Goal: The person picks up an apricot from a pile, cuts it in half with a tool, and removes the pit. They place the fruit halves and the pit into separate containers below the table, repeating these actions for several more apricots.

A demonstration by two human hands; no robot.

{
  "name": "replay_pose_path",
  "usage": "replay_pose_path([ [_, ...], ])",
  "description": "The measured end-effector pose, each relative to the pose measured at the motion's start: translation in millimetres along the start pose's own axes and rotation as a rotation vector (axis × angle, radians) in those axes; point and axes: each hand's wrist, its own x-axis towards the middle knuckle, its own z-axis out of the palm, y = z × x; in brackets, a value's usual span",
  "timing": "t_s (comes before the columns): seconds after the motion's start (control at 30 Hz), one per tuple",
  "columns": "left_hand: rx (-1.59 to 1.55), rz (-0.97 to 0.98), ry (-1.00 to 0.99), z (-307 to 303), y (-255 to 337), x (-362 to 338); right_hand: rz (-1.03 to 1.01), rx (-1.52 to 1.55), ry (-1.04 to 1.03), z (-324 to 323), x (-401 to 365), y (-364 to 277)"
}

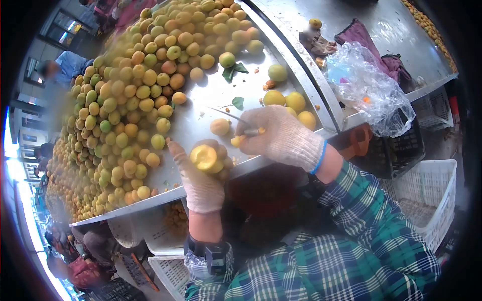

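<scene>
Working at a metal table, I have a large heap of apricots before me. My gloved left hand and gloved right hand are both occupied: the right grasps a thin knife, the left a cut apricot near the table's edge.

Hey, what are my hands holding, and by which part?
Your right hand grips a knife, apparently by its handle, which the fingers hide. Your left hand holds a cut fruit by its rounded outside, cut face showing.
</scene>
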Motion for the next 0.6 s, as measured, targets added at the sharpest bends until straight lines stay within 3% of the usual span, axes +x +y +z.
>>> replay_pose_path([
  [0.17, -0.035, 0.006, 0.016, 4.9, 5.1, -2.3, -0.026, -0.199, -0.036, 7.9, 7.2, 13.1],
  [0.23, -0.12, 0.031, -0.042, -1.4, 11.2, -2.0, -0.068, -0.275, -0.143, 10.7, 10.2, 18.8],
  [0.3, -0.143, 0.114, 0.038, -2.2, 20.6, -6.7, -0.01, -0.291, -0.173, 6.1, 12.4, 16.4],
  [0.37, -0.092, 0.257, 0.045, -22.8, 34.4, -4.8, 0.098, -0.233, 0.042, 1.7, 17.5, 14.9],
  [0.4, -0.022, 0.321, 0.112, -28.6, 43.0, -13.7, 0.094, -0.229, 0.044, -1.5, 19.7, 15.1],
  [0.5, 0.107, 0.506, 0.313, -67.7, 64.8, -28.0, 0.252, 0.382, 0.236, -9.3, 21.6, 16.0],
  [0.53, 0.193, 0.544, 0.397, -77.6, 66.9, -36.8, 0.349, 0.623, 0.217, -17.5, 15.8, 5.9],
  [0.6, 0.34, 0.522, 0.574, -129.8, 74.7, -48.9, 0.299, 0.76, 0.295, -18.8, 10.4, 2.7],
])
